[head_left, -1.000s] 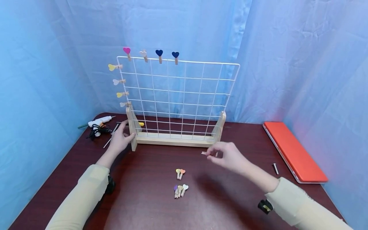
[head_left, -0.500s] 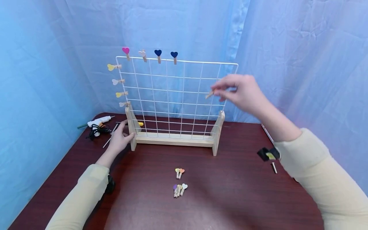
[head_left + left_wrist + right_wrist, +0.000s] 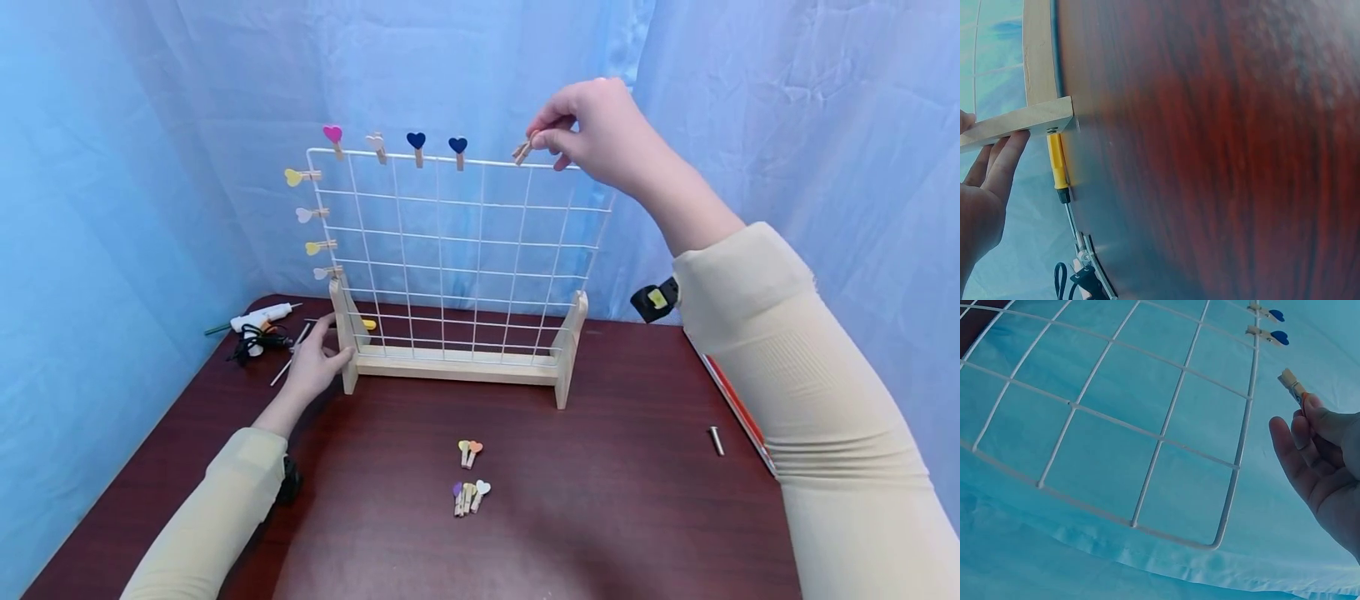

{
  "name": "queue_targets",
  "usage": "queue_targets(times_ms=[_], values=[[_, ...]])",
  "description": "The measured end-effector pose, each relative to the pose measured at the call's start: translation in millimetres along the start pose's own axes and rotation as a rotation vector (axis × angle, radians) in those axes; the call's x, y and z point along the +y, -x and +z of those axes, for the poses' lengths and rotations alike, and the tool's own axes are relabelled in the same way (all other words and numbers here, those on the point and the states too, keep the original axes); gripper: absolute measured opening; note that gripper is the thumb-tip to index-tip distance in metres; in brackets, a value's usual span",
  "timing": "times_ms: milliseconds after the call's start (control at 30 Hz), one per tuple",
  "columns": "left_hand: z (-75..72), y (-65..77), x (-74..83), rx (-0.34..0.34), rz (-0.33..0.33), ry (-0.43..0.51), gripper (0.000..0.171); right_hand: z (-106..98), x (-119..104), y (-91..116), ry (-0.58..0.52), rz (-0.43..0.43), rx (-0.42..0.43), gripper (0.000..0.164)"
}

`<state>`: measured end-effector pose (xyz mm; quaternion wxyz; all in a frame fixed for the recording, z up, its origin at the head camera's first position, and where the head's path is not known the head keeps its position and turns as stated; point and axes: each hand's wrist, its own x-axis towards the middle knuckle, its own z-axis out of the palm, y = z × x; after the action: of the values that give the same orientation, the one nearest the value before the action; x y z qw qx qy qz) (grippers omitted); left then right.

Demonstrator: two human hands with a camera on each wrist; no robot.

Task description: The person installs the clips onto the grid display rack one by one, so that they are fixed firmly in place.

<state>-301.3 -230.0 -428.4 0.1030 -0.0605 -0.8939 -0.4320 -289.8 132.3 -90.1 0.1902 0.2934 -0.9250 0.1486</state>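
My right hand [image 3: 603, 133] pinches a small wooden clothespin [image 3: 522, 152] by its handle end, between thumb and fingers. In the right wrist view the clothespin's jaws point at the top wire of the white grid [image 3: 1235, 467], a little apart from it. A bit of orange shows at the pinched end. Down at the left, my left hand [image 3: 311, 362] holds the wooden stand [image 3: 457, 367] by its left upright, thumb on one side and fingers [image 3: 1007, 159] on the other. Heart clothespins, such as a navy one [image 3: 458, 147], sit along the grid's top and left edges.
Several heart clothespins [image 3: 468, 498] lie in two small groups on the dark table [image 3: 360, 517]. A glue gun [image 3: 258, 318] with its cord and a yellow-handled screwdriver [image 3: 1057, 161] lie at left. At right are a bolt [image 3: 717, 441] and a partly hidden red case [image 3: 738, 408].
My right hand has risen from near the table to the grid's top edge, carrying the clothespin. My left hand has stayed on the stand's upright.
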Motion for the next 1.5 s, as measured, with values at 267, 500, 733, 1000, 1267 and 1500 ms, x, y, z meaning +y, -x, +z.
queue_targets(times_ms=[267, 500, 733, 1000, 1267, 1500], values=[[2.4, 1.6, 1.6, 0.0, 0.006, 0.009, 0.065, 7.4, 0.0, -14.2, 0.055, 0.015, -0.076, 0.024], [4.2, 2.2, 3.1, 0.009, 0.005, -0.004, 0.066, 14.9, 3.4, -17.3, 0.031, 0.001, -0.088, 0.022], [4.8, 1.0, 3.2, 0.027, 0.011, -0.01, 0.065, 19.4, 7.3, -17.6, -0.019, -0.004, -0.044, 0.029], [6.1, 1.1, 3.7, 0.026, 0.012, -0.016, 0.064, 19.4, 3.3, -6.8, -0.05, -0.065, 0.109, 0.034], [3.4, 1.9, 3.9, 0.055, 0.028, -0.049, 0.061, 66.2, -5.7, 34.1, -0.251, -0.216, 0.093, 0.03], [0.7, 2.9, 3.5, 0.056, 0.02, -0.04, 0.061, 166.4, 2.5, 88.1, -0.35, -0.208, -0.071, 0.032]])
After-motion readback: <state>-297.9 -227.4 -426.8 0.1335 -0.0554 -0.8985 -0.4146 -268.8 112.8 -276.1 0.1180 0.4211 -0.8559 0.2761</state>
